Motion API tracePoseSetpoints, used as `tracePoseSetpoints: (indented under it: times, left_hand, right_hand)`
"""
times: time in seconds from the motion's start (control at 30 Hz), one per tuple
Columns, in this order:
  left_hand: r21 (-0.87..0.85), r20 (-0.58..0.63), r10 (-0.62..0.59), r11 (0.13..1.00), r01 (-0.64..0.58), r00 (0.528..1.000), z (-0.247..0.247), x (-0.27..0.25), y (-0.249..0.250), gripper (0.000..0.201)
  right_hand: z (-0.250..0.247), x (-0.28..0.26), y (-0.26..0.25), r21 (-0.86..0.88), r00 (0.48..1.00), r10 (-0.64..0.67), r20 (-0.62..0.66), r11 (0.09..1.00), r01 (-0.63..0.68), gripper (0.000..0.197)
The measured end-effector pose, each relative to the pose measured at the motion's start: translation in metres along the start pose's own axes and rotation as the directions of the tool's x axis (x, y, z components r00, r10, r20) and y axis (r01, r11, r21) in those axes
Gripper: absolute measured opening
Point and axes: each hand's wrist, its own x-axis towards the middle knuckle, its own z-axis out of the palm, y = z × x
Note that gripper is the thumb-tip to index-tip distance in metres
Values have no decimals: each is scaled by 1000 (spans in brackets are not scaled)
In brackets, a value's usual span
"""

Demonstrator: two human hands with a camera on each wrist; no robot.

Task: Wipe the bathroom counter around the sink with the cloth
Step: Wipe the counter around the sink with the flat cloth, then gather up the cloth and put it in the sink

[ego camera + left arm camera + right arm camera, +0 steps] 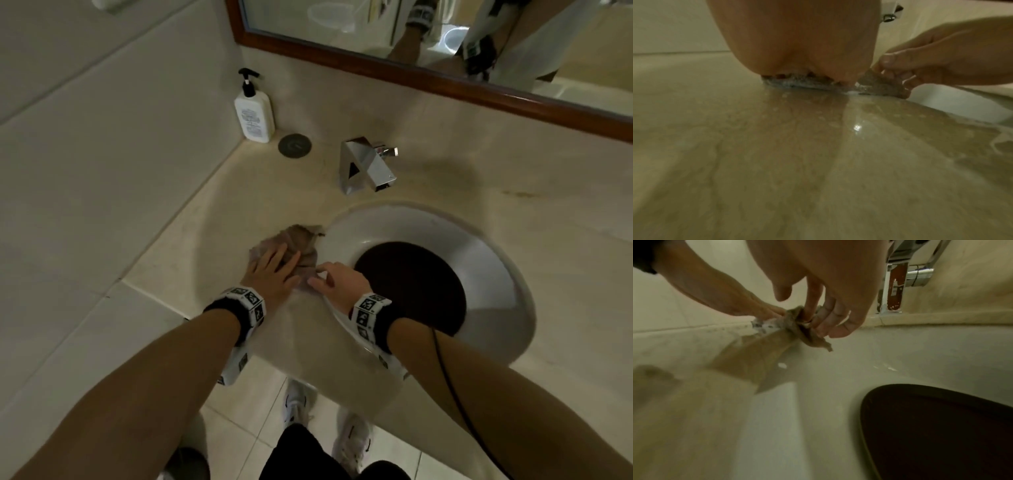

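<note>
A crumpled grey-brown cloth [301, 245] lies on the beige counter [222, 240] just left of the round sink [496, 270]. My left hand [272, 270] presses flat on the cloth with straight fingers; from the left wrist view its palm [797, 48] covers the cloth [797, 82]. My right hand [337, 279] sits at the sink's left rim, and its curled fingers [826, 321] pinch the near corner of the cloth [807, 335]. In the left wrist view the right hand [920, 65] lifts that corner [879, 84].
A chrome faucet [368, 164] stands behind the sink. A white pump bottle [253, 109] and a round metal plug [294, 145] sit in the back left corner by the wall. A wood-framed mirror [428, 75] hangs above. Wet streaks show on the counter [818, 146].
</note>
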Motion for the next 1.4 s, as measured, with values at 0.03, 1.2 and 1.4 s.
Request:
tracePoseSetpoints:
  times: [0.03, 1.2, 1.4]
  left_hand:
    - [-17, 28, -5, 1000, 6, 1000, 0, 3, -1, 59]
    - [-76, 16, 231, 971, -229, 973, -25, 83, -12, 78]
    - [-169, 25, 334, 930, -325, 942, -14, 37, 2, 79]
  right_hand:
    - [-1, 2, -3, -4, 1000, 6, 10, 1000, -6, 41]
    - [-28, 68, -17, -127, 984, 179, 12, 976, -176, 36]
    - [-29, 33, -24, -180, 968, 229, 106, 961, -208, 25]
